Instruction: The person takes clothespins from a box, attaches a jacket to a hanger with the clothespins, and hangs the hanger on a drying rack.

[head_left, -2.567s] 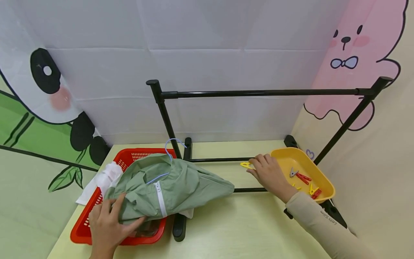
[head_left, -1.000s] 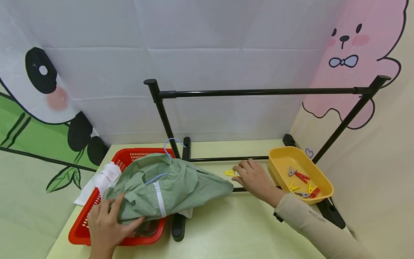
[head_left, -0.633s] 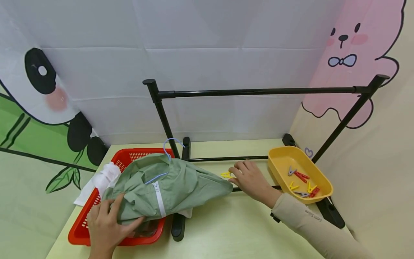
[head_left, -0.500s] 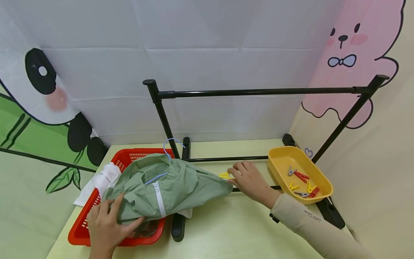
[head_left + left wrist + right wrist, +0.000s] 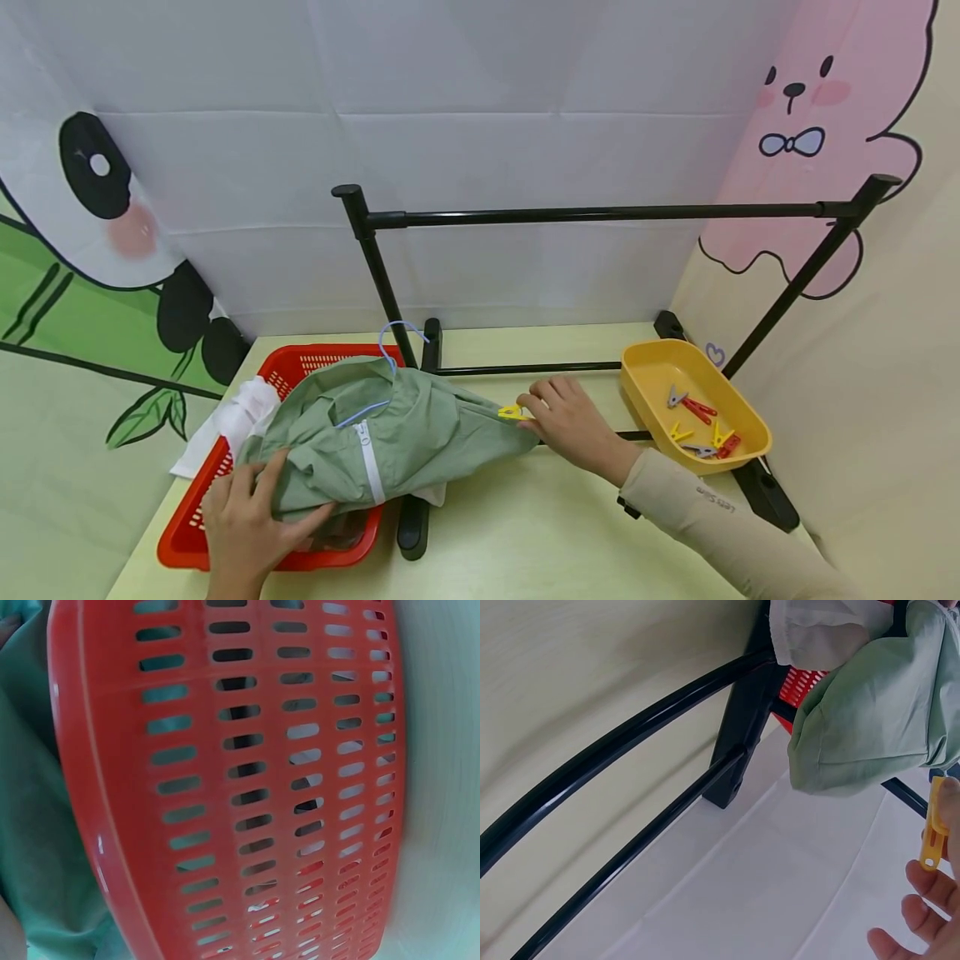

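A green zip-up jacket (image 5: 420, 442) on a pale blue hanger (image 5: 405, 323) lies over the red basket (image 5: 191, 533), its right side reaching past the rim. My right hand (image 5: 573, 425) pinches a yellow clothespin (image 5: 513, 412) at the jacket's right end. In the right wrist view the yellow clothespin (image 5: 933, 832) is between thumb and finger, close to the green cloth (image 5: 870, 727); whether it bites the cloth is unclear. My left hand (image 5: 251, 521) rests on the jacket's lower left part, fingers spread. The left wrist view mostly shows the red basket's slotted wall (image 5: 225, 780).
A black rack stands behind, with a top bar (image 5: 600, 214) and low bars (image 5: 532, 367). A yellow tray (image 5: 645, 392) at the right contains several red and yellow clothespins (image 5: 699, 408). White cloth (image 5: 236, 417) hangs over the basket's left rim. The walls have cartoon drawings.
My right hand has carried the yellow clothespin leftward from beside the yellow tray to the jacket's right end. My left hand has stayed in place on the jacket.
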A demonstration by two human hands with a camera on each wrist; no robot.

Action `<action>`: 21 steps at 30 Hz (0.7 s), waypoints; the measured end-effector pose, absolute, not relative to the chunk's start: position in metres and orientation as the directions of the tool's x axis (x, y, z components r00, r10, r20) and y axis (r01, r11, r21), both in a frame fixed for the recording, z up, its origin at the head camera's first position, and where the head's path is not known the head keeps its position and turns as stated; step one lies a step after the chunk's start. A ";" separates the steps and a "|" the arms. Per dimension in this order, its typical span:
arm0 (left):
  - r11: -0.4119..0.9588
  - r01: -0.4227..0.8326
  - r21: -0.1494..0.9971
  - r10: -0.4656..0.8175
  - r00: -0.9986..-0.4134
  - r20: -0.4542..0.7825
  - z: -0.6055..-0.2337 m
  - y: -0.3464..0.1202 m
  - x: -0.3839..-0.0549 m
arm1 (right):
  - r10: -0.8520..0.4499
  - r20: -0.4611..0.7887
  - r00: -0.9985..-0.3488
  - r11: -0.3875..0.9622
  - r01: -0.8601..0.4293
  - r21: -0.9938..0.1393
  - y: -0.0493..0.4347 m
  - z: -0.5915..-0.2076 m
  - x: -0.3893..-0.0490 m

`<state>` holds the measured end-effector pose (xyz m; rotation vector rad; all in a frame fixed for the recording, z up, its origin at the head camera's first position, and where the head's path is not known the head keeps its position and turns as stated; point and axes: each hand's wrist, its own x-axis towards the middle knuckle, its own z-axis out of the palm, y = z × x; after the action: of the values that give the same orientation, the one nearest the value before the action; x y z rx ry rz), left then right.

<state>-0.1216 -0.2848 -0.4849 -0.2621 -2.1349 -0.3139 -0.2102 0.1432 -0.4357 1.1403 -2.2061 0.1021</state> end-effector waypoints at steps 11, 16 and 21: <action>0.944 0.303 0.128 0.065 -0.555 0.830 -0.484 -0.284 -0.122 | -0.710 0.579 -0.400 0.605 -0.768 0.210 0.130 -0.439 -0.207; 0.940 0.314 0.131 0.066 -0.546 0.835 -0.487 -0.284 -0.123 | -0.709 0.591 -0.385 0.595 -0.776 0.209 0.124 -0.439 -0.206; 0.940 0.316 0.131 0.067 -0.546 0.835 -0.488 -0.284 -0.123 | -0.711 0.600 -0.367 0.587 -0.779 0.219 0.119 -0.440 -0.205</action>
<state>-0.1228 -0.2841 -0.4878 -0.2714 -2.1352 -0.3302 -0.2045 0.1187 -0.4398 1.1777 -2.1521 0.1334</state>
